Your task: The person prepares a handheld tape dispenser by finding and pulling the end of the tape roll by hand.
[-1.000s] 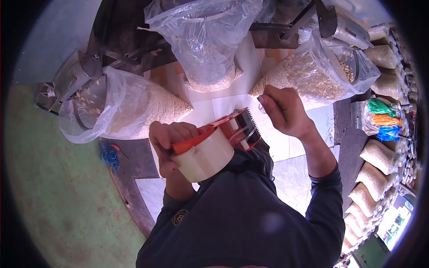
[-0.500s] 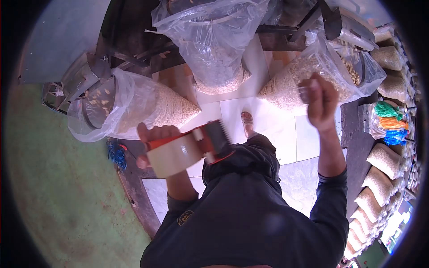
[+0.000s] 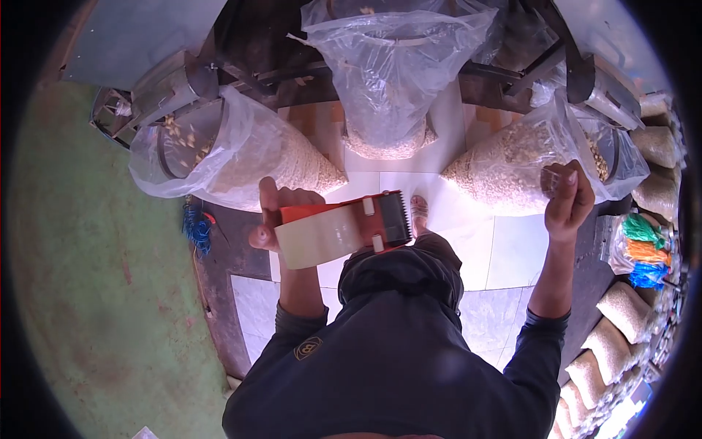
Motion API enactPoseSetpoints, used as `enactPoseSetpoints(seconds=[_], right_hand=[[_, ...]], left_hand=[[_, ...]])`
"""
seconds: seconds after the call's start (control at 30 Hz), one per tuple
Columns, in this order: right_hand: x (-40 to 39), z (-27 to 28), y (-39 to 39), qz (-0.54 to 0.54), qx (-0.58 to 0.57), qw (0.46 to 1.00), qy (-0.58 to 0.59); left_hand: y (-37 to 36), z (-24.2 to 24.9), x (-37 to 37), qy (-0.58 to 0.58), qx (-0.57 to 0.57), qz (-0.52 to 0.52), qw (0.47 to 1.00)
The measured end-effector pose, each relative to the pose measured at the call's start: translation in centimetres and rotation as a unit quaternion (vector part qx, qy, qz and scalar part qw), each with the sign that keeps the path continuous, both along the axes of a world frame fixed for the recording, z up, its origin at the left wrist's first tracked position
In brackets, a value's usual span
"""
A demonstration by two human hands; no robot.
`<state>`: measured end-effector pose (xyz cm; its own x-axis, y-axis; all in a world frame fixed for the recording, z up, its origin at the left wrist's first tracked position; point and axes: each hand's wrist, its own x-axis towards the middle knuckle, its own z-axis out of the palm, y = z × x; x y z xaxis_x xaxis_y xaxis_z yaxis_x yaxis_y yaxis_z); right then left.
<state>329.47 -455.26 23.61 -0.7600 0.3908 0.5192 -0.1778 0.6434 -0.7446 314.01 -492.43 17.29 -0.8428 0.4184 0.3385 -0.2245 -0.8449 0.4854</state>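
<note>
My left hand (image 3: 273, 203) is closed around a red tape dispenser (image 3: 376, 219), which carries a wide roll of pale tape (image 3: 322, 238). The dispenser's dark toothed edge points to the right, over my lap. Raised on the right, my right hand (image 3: 569, 201) is closed, thumb against fingers, pinching a small see-through strip of tape (image 3: 550, 180). Behind that hand lies a clear plastic bag (image 3: 504, 157) of pale, grain-like pieces, apart from the dispenser.
Similar filled bags hang from metal chutes at the left (image 3: 274, 150) and centre (image 3: 387, 88). Blue string (image 3: 196, 228) lies by the dark left ledge. On the right are coloured plastic bundles (image 3: 645, 252) and stacked filled bags (image 3: 625, 311). My foot (image 3: 419, 208) stands on white tiles.
The whole view has shifted, with the bags now farther right. My left hand has turned the dispenser closer to level. My right hand stays raised with the strip of tape.
</note>
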Motion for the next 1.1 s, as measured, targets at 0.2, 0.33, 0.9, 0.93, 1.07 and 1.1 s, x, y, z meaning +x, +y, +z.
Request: enactPoseSetpoints(seconds=[0.2,0.33,0.9,0.93,1.07,1.1], right_hand=[[0.9,-1.4,4.9,0.032,-0.268,0.959,-0.092],[-0.5,-6.7,5.8,0.151,-0.548,0.822,-0.022],[-3.1,-20.5,2.4,-0.136,0.111,0.934,-0.311],[-4.0,-18.5,2.5,-0.143,0.114,0.933,-0.31],[-7.1,-15.6,3.6,-0.25,0.125,0.924,-0.261],[-7.5,-15.5,3.6,-0.275,0.162,0.941,-0.113]], left_hand=[[-3.4,-0.8,-1.8,-0.002,0.047,-0.008,0.999],[-4.1,-1.6,-2.5,-0.046,0.123,-0.011,0.991],[-1.3,0.9,-3.9,-0.091,0.154,-0.06,0.982],[-1.3,0.4,-4.2,-0.09,0.158,-0.067,0.981],[-1.0,-0.1,-4.0,-0.101,0.184,-0.083,0.974],[-0.7,0.3,-3.8,-0.115,0.179,-0.07,0.975]])
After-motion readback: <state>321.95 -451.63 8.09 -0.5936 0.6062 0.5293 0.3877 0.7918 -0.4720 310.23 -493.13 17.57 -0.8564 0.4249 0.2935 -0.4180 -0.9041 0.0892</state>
